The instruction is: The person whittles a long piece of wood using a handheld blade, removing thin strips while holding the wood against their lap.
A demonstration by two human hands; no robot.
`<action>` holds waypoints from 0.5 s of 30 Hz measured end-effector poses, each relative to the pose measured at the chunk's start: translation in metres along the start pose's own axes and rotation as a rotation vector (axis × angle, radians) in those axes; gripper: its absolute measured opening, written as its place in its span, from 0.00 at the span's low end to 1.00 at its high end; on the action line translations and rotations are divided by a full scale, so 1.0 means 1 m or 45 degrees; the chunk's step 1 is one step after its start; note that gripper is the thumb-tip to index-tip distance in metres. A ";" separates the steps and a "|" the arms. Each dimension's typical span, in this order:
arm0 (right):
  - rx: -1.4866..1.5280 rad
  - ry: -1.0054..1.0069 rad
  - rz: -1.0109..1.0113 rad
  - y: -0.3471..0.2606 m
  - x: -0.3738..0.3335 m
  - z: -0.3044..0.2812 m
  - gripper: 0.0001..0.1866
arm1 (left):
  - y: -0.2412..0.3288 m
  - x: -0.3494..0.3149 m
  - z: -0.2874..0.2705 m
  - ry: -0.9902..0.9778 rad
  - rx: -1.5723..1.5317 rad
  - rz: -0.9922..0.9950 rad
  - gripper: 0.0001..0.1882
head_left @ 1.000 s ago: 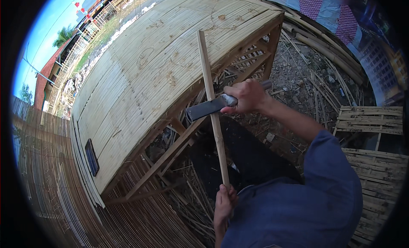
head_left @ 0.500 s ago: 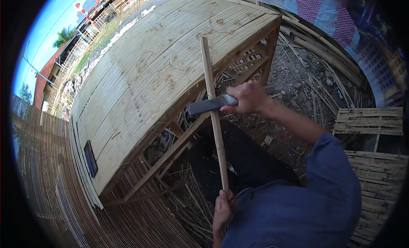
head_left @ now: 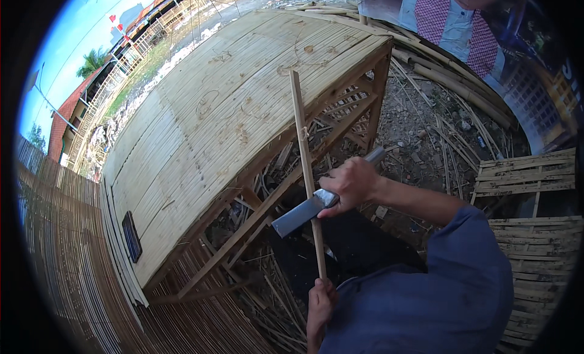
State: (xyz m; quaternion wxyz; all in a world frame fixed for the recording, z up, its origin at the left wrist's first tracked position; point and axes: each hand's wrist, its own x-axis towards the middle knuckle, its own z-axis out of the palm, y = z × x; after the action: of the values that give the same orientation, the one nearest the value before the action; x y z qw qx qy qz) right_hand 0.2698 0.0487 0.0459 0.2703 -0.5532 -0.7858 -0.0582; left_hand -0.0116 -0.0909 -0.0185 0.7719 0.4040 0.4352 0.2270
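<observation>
Left hand: my left hand point(head_left: 320, 298) is closed round the lower end of a long, pale-brown wooden strip point(head_left: 301, 129), just beside my blue shirt point(head_left: 420, 305) — that end is hidden.
Right hand: my right hand point(head_left: 351, 185) grips a broad, straight, grey metal blade point(head_left: 295, 217), its handle mostly covered.
Blade: crosses the strip, free end pointing left and toward me, hiding a short stretch.
Strip: long axis runs away from me, leaning slightly left.
Far tip: overlaps the pale slatted tabletop point(head_left: 201, 135) in view — touching or above, I can't tell.
</observation>
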 end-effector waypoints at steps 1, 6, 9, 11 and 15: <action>-0.056 -0.038 -0.156 0.005 -0.001 0.000 0.36 | -0.003 -0.001 -0.002 0.002 0.008 0.012 0.24; -0.047 0.086 -0.060 0.008 0.002 -0.014 0.36 | 0.015 -0.012 0.008 0.105 0.184 0.004 0.25; -0.058 0.090 -0.166 0.010 0.014 -0.026 0.37 | 0.009 -0.012 0.009 0.099 0.274 0.074 0.28; -0.216 0.094 -0.089 0.033 0.024 -0.027 0.37 | 0.006 -0.024 0.012 0.120 0.253 0.073 0.28; -0.238 0.273 0.508 0.092 0.043 -0.058 0.35 | -0.014 -0.027 0.013 0.068 0.447 0.089 0.26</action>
State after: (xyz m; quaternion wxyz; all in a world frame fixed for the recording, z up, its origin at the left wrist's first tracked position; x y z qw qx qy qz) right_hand 0.3628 0.0969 0.0966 0.3058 -0.7107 -0.6191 -0.1346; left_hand -0.0146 -0.1229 -0.0134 0.6693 0.5412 0.4742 0.1849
